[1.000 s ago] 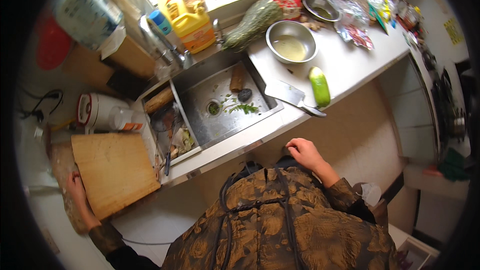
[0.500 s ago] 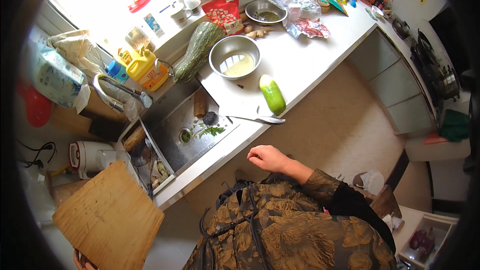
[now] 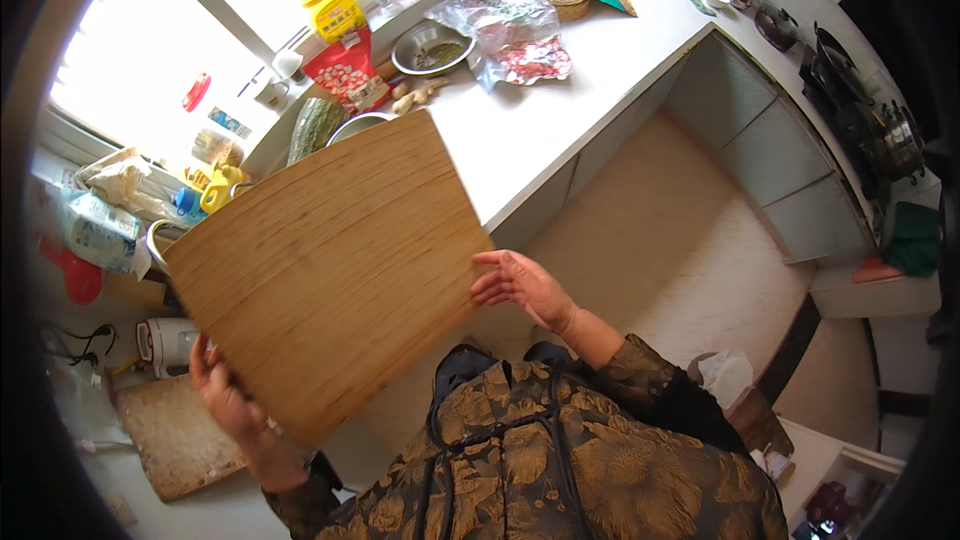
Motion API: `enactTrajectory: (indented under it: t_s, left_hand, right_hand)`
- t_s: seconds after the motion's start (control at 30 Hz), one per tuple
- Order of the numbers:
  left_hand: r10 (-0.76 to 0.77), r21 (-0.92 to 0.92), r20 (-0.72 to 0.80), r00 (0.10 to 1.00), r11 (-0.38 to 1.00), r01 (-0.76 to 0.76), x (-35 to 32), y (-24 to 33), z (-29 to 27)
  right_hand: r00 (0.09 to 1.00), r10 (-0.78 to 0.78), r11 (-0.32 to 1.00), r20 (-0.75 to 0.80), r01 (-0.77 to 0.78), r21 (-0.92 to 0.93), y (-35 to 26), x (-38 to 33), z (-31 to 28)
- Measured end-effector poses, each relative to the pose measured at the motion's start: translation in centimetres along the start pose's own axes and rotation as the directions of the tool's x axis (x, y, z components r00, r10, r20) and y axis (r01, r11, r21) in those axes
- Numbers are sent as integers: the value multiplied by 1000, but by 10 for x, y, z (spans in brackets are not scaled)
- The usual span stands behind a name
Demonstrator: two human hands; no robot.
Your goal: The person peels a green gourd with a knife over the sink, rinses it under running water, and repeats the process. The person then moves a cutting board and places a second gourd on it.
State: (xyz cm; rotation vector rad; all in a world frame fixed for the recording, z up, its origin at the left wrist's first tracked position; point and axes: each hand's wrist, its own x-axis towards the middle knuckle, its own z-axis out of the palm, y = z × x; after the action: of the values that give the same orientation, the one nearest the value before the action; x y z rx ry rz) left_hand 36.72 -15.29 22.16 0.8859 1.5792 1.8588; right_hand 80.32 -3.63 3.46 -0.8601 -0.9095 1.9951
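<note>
A large wooden cutting board [image 3: 330,270] is raised in front of me, tilted, over the sink side of the counter. My left hand [image 3: 228,395] grips its lower left edge, with the fingers partly behind the wood. At the right corner, my right hand [image 3: 525,285] has its thumb and fingers against the edge. Behind the board, a steel bowl [image 3: 362,124] shows only its rim, and a long green gourd [image 3: 316,128] shows one end. The sink basin, the knife and the cut green vegetable are hidden by the board.
On the white counter [image 3: 600,50] are a steel bowl of green bits [image 3: 432,48], ginger [image 3: 420,93], a red packet [image 3: 348,72] and a plastic bag of meat [image 3: 520,40]. Another worn board [image 3: 175,440] lies at lower left. Pots [image 3: 895,140] stand far right.
The cutting board has come up and right from the lower left, now covering the sink. My left hand has come into fuller view, and my right hand has moved to the board's edge.
</note>
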Motion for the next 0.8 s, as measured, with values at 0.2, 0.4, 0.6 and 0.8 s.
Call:
enactTrajectory:
  t_s: [0.2,0.4,0.6,0.8]
  left_hand:
    - [-226,-60,130,965,970,236,24,-108,181]
    - [-415,-24,189,890,904,427,52,-183,290]
    - [-510,4,126,851,858,514,84,-222,338]
    - [-532,23,22,847,847,531,100,-235,356]
  right_hand:
    - [684,-334,915,-648,70,-397,-13,8,-140]
    - [668,-291,925,-685,12,-380,-103,92,-273]
    - [719,-4,987,-695,-107,-116,-166,287,-331]
    - [654,177,984,-736,-115,135,-155,399,-363]
